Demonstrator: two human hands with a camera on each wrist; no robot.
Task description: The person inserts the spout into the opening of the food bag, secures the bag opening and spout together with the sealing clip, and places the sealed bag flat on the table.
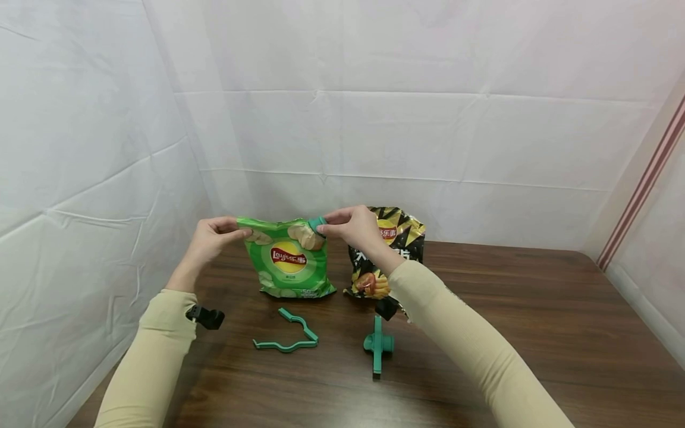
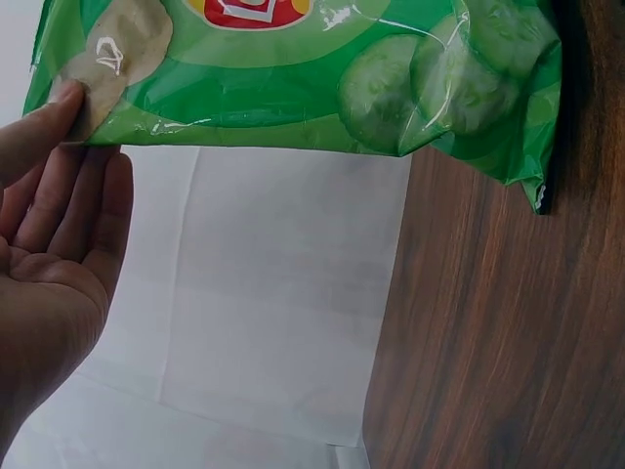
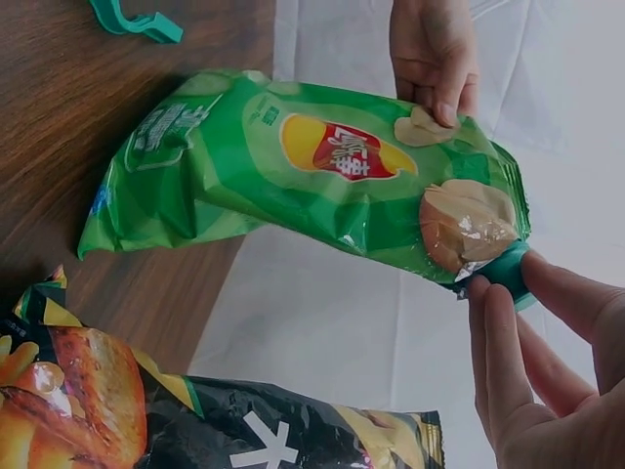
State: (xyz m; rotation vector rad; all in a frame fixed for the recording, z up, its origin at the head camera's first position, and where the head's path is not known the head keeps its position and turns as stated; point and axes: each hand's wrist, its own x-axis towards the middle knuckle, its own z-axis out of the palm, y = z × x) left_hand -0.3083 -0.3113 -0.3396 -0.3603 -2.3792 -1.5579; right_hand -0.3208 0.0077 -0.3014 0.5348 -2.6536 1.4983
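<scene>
A green Lay's chip bag (image 1: 289, 261) stands upright on the table. My left hand (image 1: 207, 241) pinches its top left corner between thumb and fingers; the left wrist view shows the thumb on the bag's front. At the opposite top corner, my right hand (image 1: 360, 229) holds a small round green cap (image 3: 510, 274) between thumb and fingertips. The cap sits against the bag's corner; how far the corner goes into it is hidden. Below the bag lies an unfolded green bag clip (image 1: 286, 346). A folded green bag clip with a round spout (image 1: 377, 343) lies to its right.
A black and gold chip bag (image 1: 412, 238) stands right of the green bag, partly behind my right forearm. A white cloth (image 1: 407, 131) hangs behind the brown wooden table (image 1: 508, 297), with more cloth along the left side.
</scene>
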